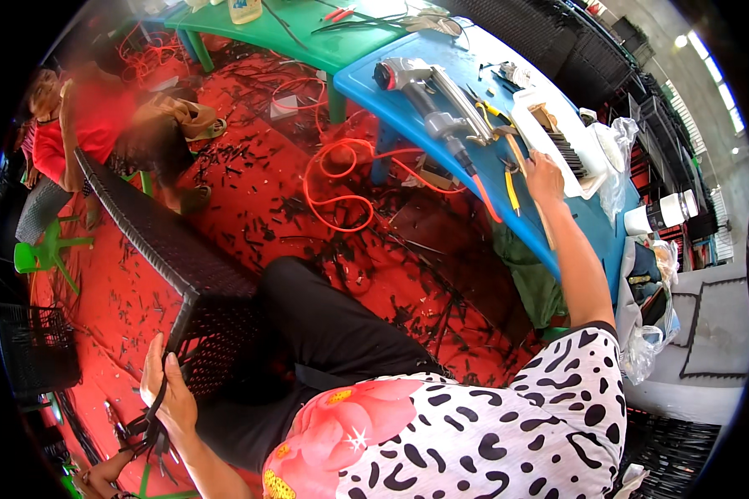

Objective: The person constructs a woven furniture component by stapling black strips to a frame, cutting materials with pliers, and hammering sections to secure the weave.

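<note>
While our left hand (168,397) gripped a black strip at the woven panel (166,249), lower left, our right hand (544,176) reached tools on the blue surface (441,100), upper right, closure unclear; weaving looked unfinished.

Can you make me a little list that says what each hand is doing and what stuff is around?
left hand: grips a black strip at the corner of a black woven panel
right hand: stretched out onto the blue table, on a wooden-handled tool
on the table: a grey air tool with an orange hose, a white tray
floor: red mat strewn with black offcuts
nearby: another person sitting, a green table
</note>
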`<move>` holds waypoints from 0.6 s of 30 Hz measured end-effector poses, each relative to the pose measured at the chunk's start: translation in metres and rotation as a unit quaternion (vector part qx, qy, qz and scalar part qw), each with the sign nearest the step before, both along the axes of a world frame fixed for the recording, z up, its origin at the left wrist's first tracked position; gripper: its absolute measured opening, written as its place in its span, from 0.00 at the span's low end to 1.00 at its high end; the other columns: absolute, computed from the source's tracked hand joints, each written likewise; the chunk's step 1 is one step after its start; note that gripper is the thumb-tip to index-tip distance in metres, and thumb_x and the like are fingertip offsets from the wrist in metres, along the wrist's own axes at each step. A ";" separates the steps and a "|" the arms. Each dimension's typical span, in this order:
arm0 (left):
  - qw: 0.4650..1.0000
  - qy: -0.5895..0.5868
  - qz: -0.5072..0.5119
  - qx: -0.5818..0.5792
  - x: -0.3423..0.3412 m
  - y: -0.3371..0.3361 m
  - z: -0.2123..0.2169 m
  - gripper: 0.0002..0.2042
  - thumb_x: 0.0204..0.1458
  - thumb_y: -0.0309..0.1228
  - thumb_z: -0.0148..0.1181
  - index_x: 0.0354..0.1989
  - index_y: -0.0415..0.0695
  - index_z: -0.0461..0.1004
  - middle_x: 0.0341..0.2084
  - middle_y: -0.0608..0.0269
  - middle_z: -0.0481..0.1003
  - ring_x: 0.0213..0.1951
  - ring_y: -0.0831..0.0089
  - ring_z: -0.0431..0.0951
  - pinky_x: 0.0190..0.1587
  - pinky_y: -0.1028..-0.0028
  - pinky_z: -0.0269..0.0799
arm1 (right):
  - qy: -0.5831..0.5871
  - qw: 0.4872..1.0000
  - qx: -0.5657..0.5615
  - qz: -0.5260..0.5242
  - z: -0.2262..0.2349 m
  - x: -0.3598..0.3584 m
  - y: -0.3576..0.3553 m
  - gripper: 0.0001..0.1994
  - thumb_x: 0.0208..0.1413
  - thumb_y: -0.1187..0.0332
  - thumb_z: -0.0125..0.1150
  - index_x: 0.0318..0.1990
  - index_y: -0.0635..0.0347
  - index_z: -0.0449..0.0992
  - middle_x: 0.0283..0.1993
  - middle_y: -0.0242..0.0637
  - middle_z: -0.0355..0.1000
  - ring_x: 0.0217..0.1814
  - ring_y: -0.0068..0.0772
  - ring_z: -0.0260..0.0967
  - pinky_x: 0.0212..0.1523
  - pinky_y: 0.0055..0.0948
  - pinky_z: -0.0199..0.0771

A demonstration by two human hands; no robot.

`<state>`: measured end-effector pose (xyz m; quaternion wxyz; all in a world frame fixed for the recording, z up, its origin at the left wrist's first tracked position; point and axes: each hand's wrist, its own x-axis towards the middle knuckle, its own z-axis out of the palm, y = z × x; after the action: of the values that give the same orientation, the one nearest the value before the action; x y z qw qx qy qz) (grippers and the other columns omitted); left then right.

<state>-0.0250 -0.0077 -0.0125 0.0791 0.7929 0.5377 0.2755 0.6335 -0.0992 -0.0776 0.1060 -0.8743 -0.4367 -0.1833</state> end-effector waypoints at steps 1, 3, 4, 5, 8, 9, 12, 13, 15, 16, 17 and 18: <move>1.000 0.001 0.006 -0.001 -0.002 -0.002 0.001 0.15 0.57 0.26 0.49 0.50 0.34 0.71 0.42 0.43 0.75 0.44 0.50 0.77 0.47 0.62 0.71 | 0.001 1.000 0.000 0.005 0.000 0.005 0.003 0.11 0.56 0.69 0.51 0.44 0.61 0.75 0.41 0.50 0.73 0.44 0.52 0.71 0.46 0.44 0.71; 1.000 0.005 0.010 -0.002 -0.001 -0.003 0.003 0.15 0.56 0.26 0.49 0.49 0.33 0.71 0.42 0.43 0.75 0.44 0.50 0.77 0.47 0.62 0.71 | 0.001 0.993 -0.093 -0.072 -0.003 0.025 0.005 0.10 0.56 0.68 0.51 0.41 0.61 0.74 0.42 0.50 0.73 0.45 0.52 0.71 0.45 0.45 0.71; 1.000 0.012 0.014 -0.002 -0.002 -0.004 0.005 0.14 0.56 0.26 0.49 0.49 0.33 0.71 0.42 0.43 0.75 0.45 0.50 0.76 0.47 0.62 0.70 | 0.004 0.991 -0.093 -0.091 -0.014 0.039 0.007 0.10 0.56 0.66 0.52 0.40 0.60 0.74 0.41 0.50 0.74 0.45 0.53 0.72 0.45 0.46 0.72; 1.000 0.017 0.025 -0.004 -0.003 -0.007 0.007 0.14 0.56 0.26 0.49 0.49 0.33 0.71 0.42 0.43 0.75 0.45 0.50 0.76 0.47 0.62 0.70 | 0.007 0.992 -0.095 -0.080 -0.026 0.051 0.010 0.10 0.56 0.66 0.52 0.40 0.60 0.74 0.41 0.50 0.74 0.45 0.53 0.72 0.45 0.46 0.72; 0.999 -0.008 0.048 -0.015 -0.011 -0.016 0.006 0.14 0.54 0.27 0.50 0.47 0.33 0.72 0.41 0.43 0.75 0.45 0.49 0.76 0.49 0.62 0.70 | 0.013 0.981 -0.163 -0.101 -0.046 0.068 0.043 0.15 0.53 0.57 0.55 0.39 0.58 0.75 0.42 0.49 0.74 0.47 0.53 0.71 0.49 0.45 0.71; 0.999 0.001 0.043 -0.027 -0.006 -0.014 0.010 0.14 0.54 0.28 0.52 0.47 0.35 0.73 0.41 0.44 0.75 0.46 0.50 0.76 0.49 0.62 0.70 | -0.030 0.983 -0.167 -0.066 -0.060 0.099 0.030 0.16 0.53 0.55 0.54 0.39 0.59 0.76 0.40 0.48 0.75 0.45 0.50 0.72 0.47 0.44 0.71; 1.000 -0.012 -0.006 -0.002 0.013 0.002 0.011 0.13 0.53 0.27 0.54 0.46 0.39 0.73 0.39 0.46 0.76 0.42 0.50 0.76 0.45 0.62 0.72 | -0.095 0.965 -0.243 0.006 -0.065 0.217 -0.042 0.14 0.56 0.61 0.49 0.39 0.62 0.75 0.39 0.50 0.74 0.44 0.50 0.72 0.45 0.43 0.71; 0.999 -0.029 -0.012 0.011 0.012 0.003 0.009 0.13 0.51 0.27 0.54 0.45 0.40 0.73 0.37 0.48 0.76 0.39 0.50 0.76 0.42 0.62 0.72 | -0.183 0.962 -0.194 0.048 -0.063 0.235 -0.053 0.15 0.56 0.61 0.50 0.39 0.63 0.75 0.38 0.53 0.74 0.43 0.52 0.72 0.44 0.44 0.71; 0.999 -0.012 0.034 -0.003 0.007 -0.007 0.016 0.12 0.50 0.28 0.56 0.44 0.41 0.73 0.32 0.53 0.75 0.34 0.52 0.75 0.35 0.61 0.71 | -0.064 0.971 -0.229 -0.039 -0.045 0.111 0.020 0.14 0.56 0.60 0.48 0.39 0.62 0.74 0.40 0.54 0.74 0.42 0.57 0.73 0.42 0.49 0.72; 0.999 -0.029 0.029 0.002 0.007 -0.001 0.012 0.12 0.49 0.28 0.57 0.43 0.42 0.73 0.30 0.55 0.74 0.32 0.53 0.75 0.33 0.61 0.70 | -0.073 0.973 -0.213 -0.046 -0.033 0.095 0.014 0.15 0.57 0.61 0.47 0.41 0.63 0.73 0.42 0.55 0.73 0.43 0.58 0.72 0.44 0.48 0.71; 0.999 -0.045 0.028 0.006 0.010 -0.001 0.011 0.12 0.49 0.27 0.57 0.43 0.44 0.73 0.29 0.56 0.74 0.32 0.53 0.75 0.33 0.61 0.70 | -0.080 0.976 -0.197 -0.051 -0.025 0.092 0.013 0.15 0.57 0.61 0.47 0.43 0.63 0.73 0.43 0.56 0.72 0.44 0.59 0.71 0.45 0.48 0.70; 0.998 -0.052 0.025 0.002 0.012 -0.002 0.013 0.12 0.49 0.25 0.56 0.44 0.41 0.73 0.30 0.53 0.74 0.33 0.54 0.76 0.34 0.63 0.71 | -0.088 0.976 -0.198 -0.040 -0.024 0.101 0.015 0.15 0.57 0.61 0.47 0.43 0.63 0.73 0.43 0.56 0.72 0.44 0.59 0.71 0.45 0.48 0.70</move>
<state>-0.0127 -0.0096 0.0002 0.0986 0.7643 0.5519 0.3188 0.7341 -0.0842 -0.1018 -0.1150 -0.8751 -0.4369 -0.1734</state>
